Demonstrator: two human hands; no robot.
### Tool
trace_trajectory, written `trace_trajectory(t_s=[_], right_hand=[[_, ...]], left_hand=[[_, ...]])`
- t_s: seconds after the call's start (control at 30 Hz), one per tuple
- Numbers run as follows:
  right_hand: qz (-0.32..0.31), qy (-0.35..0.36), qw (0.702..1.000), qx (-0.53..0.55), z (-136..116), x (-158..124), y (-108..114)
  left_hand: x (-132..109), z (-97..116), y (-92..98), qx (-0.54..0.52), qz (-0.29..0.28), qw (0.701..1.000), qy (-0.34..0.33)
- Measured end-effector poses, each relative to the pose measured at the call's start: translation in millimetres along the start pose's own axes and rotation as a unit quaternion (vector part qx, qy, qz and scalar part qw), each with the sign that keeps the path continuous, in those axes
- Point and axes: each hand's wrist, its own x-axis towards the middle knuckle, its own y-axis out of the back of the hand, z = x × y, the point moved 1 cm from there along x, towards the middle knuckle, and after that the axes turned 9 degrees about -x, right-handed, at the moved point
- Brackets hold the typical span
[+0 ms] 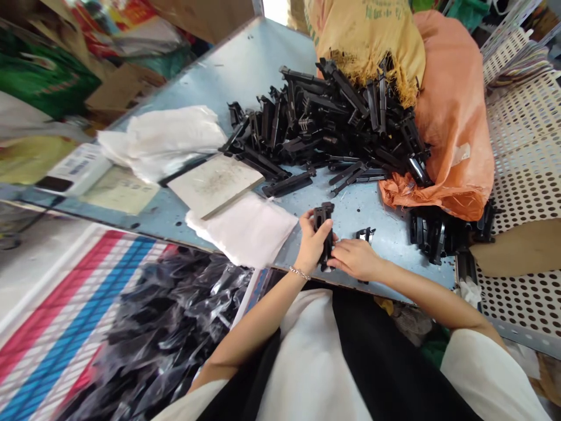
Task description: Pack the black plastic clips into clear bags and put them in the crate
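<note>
My left hand (312, 242) holds an upright black plastic part (325, 234) in its fingers, above the light blue metal table (245, 76). My right hand (354, 259) comes in from the right, its fingertips against the lower part of that piece. A small black plastic piece (365, 235) lies just beyond my right hand. Farther back, a large heap of similar black plastic parts (333, 123) spreads across the table. A smaller heap (432, 234) sits to the right.
A white plastic sheet (245, 228) and a pale board (214, 184) lie left of my hands. An orange woven sack (451, 117) and a yellow sack (368, 41) rest behind the heap. A striped bag (65, 304) holding black items in clear plastic sits below the table's near-left edge.
</note>
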Motion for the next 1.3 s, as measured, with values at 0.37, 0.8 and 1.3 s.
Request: trace_trajectory(t_s=[0.37, 0.8, 1.3], right_hand=[[-0.011, -0.2, 0.953, -0.228, 154, 101, 7], [0.188, -0.077, 0.976, 0.083, 14, 30, 28], [0.097, -0.162, 0.977, 0.099, 32, 44, 27]], left_hand=[[20, -66, 10.7, 0.304, -0.086, 0.934, -0.167], [-7, 22, 4.6, -0.029, -0.084, 0.996, 0.027], [-21, 47, 3.7, -0.094, -0.101, 0.986, 0.096]])
